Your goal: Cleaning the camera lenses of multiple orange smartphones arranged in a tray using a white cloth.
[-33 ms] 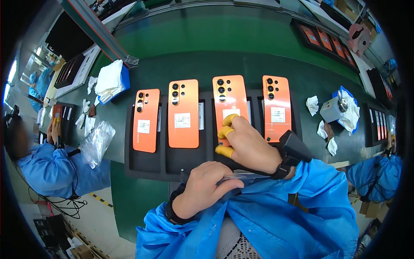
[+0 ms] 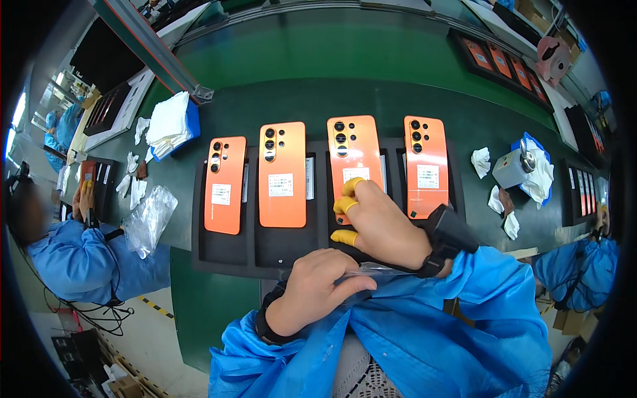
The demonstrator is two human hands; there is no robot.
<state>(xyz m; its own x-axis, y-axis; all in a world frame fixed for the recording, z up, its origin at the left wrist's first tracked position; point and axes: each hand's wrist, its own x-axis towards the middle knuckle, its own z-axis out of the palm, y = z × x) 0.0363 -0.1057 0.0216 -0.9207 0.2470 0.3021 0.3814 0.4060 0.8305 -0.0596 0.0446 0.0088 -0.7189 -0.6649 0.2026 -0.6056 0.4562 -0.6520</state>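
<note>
Four orange smartphones lie back-up in a row on a black compartmented tray. My right hand, with yellow finger cots, is curled over the lower end of the third smartphone. Its fingertips touch the back beside a small dark tab, with the thumb at the bottom edge. Closed on a clear plastic bag, my left hand stays near my body, below the tray. Left of my right hand lie the first smartphone and second smartphone; the fourth smartphone is to its right.
A blue box of white cloths stands at the left, near a clear plastic bag. Rightward are a white container and crumpled wipes. Another phone tray sits far right. Co-workers in blue sit at both sides.
My right hand's fingers have shifted very slightly on the third smartphone. A small pale speck now shows on the tray's front edge, above my left hand.
</note>
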